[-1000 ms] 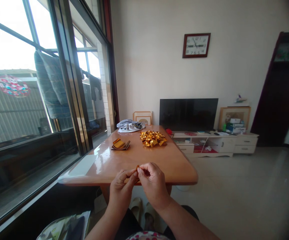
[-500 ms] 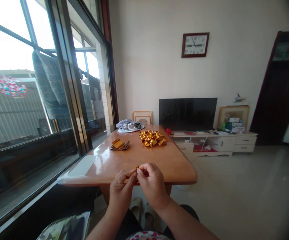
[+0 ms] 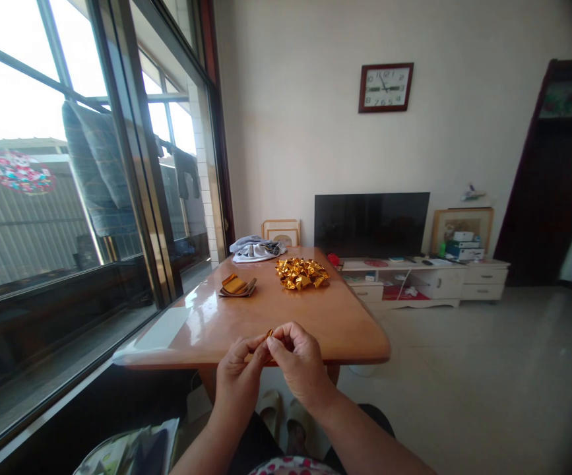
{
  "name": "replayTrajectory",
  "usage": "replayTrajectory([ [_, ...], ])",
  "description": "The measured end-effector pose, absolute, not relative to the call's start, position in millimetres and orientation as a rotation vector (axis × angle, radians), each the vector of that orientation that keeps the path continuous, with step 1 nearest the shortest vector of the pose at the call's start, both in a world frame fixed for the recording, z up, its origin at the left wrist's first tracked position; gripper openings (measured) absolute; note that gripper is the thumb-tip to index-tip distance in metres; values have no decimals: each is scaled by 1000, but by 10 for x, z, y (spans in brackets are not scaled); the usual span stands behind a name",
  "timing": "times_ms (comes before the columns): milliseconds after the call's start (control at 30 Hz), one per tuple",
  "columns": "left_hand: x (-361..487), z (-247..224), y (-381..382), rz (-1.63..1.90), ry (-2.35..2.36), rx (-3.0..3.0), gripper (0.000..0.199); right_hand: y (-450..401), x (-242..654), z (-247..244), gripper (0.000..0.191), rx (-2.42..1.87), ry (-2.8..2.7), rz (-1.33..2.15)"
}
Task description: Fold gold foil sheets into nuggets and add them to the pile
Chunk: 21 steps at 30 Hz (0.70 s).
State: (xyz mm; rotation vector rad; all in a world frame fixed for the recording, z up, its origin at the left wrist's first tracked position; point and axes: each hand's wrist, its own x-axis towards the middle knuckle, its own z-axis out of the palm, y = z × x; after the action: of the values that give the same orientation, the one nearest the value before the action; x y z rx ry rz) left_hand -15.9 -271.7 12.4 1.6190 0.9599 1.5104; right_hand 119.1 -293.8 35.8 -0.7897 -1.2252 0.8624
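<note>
Above the near edge of the wooden table (image 3: 260, 316), my left hand (image 3: 240, 369) and my right hand (image 3: 299, 363) meet, fingertips pinched on a small piece of gold foil (image 3: 269, 334). Most of the piece is covered by the fingers. Further back on the table lies a heap of folded shiny gold pieces (image 3: 302, 273). To its left sits a small stack of flat gold and brown sheets (image 3: 236, 285).
Folded cloth (image 3: 256, 249) lies at the table's far left corner. A large window (image 3: 92, 198) runs along the left. Beyond the table stand a television (image 3: 372, 224) and a low white cabinet (image 3: 446, 284). Papers (image 3: 132, 452) are at the lower left.
My right thumb and fingertips have shifted slightly left over the gold foil piece. Both hands still pinch it; the things on the table have not moved.
</note>
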Motion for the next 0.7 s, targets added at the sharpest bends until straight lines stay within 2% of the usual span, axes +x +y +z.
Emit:
replayTrajectory([
  [367, -162, 119, -2720, 1496, 946, 1703, 28, -2947, 1194, 361, 16, -809, -1202, 831],
  [700, -147, 219, -2797, 1462, 942, 1692, 25, -2895, 1203, 335, 29, -719, -1057, 1076],
])
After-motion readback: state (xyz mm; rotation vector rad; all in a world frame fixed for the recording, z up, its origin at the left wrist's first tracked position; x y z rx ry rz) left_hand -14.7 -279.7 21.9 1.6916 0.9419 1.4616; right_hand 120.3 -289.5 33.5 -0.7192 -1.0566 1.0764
